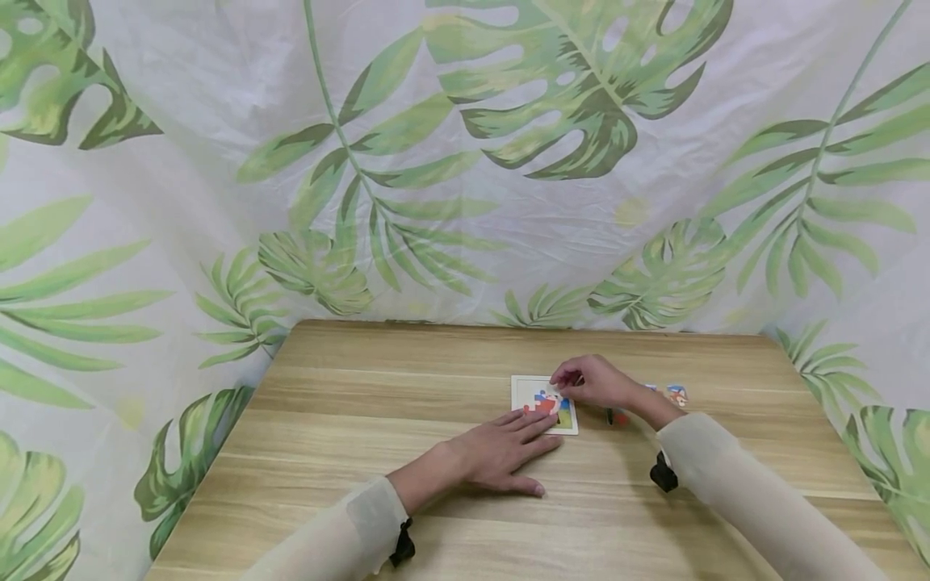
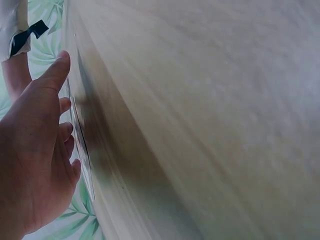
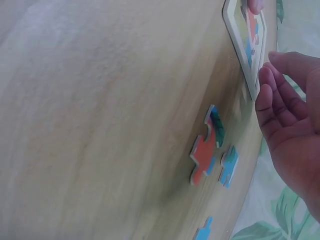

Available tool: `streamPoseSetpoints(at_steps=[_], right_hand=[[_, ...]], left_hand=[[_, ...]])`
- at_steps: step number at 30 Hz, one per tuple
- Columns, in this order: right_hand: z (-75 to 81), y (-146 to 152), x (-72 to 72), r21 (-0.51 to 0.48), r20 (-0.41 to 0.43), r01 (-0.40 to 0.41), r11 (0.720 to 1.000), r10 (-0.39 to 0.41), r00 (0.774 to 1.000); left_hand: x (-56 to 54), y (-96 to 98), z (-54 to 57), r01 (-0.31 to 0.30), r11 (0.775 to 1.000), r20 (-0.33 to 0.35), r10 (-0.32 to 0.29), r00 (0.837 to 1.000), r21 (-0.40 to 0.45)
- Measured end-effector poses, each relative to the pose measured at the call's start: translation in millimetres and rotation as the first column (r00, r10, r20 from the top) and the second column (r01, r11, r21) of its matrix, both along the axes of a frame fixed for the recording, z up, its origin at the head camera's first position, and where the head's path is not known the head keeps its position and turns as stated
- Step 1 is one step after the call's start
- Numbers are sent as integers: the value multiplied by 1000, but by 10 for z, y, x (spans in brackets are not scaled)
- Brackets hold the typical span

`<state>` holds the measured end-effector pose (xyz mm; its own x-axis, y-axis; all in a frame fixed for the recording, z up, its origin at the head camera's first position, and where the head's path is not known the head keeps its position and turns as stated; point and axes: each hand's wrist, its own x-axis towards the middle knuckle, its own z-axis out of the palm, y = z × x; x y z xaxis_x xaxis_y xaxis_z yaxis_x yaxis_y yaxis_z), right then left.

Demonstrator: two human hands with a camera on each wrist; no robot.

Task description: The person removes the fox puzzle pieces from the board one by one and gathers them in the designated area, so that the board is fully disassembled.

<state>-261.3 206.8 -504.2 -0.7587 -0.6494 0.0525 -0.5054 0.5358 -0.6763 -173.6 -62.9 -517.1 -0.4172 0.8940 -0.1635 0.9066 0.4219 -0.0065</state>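
A small jigsaw puzzle board (image 1: 530, 378) with a white frame lies on the table, partly filled with coloured pieces. My left hand (image 1: 504, 453) rests on its near left part with fingers spread and straight, covering some of the picture. In the left wrist view, the left hand (image 2: 32, 150) lies along the thin board edge. At the board's far right corner my right hand (image 1: 592, 382) has its thumb and fingertips close together. In the right wrist view, this hand (image 3: 295, 110) has curled fingers over the corner; I cannot tell whether they pinch a piece.
Loose puzzle pieces lie right of the board, including a red one (image 3: 203, 152), a blue one (image 3: 229, 166) and another blue one (image 3: 203, 231). A piece with a printed figure (image 1: 677, 394) lies farther right. A leaf-patterned cloth (image 1: 450, 202) hangs behind the wooden table (image 1: 349, 387).
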Motion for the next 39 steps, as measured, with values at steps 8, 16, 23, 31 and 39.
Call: streamPoseSetpoints(at_steps=[8, 16, 23, 31, 39], right_hand=[[5, -74, -68, 6, 39, -29, 1000, 29, 999], [0, -104, -99, 18, 91, -55, 998, 54, 994], [-9, -126, -135, 22, 107, -64, 998, 62, 992], [68, -156, -123, 18, 112, -116, 993, 113, 987], [40, -187, -130, 41, 83, -132, 990, 128, 988]], left_hand=[[7, 41, -33, -12, 1000, -8, 12, 1000, -1], [2, 55, -41, -8, 1000, 7, 8, 1000, 3], [2, 55, -35, -2, 1000, 14, 3, 1000, -10], [-15, 51, -8, 10, 1000, 7, -10, 1000, -13], [-41, 44, -26, 12, 1000, 22, -12, 1000, -10]])
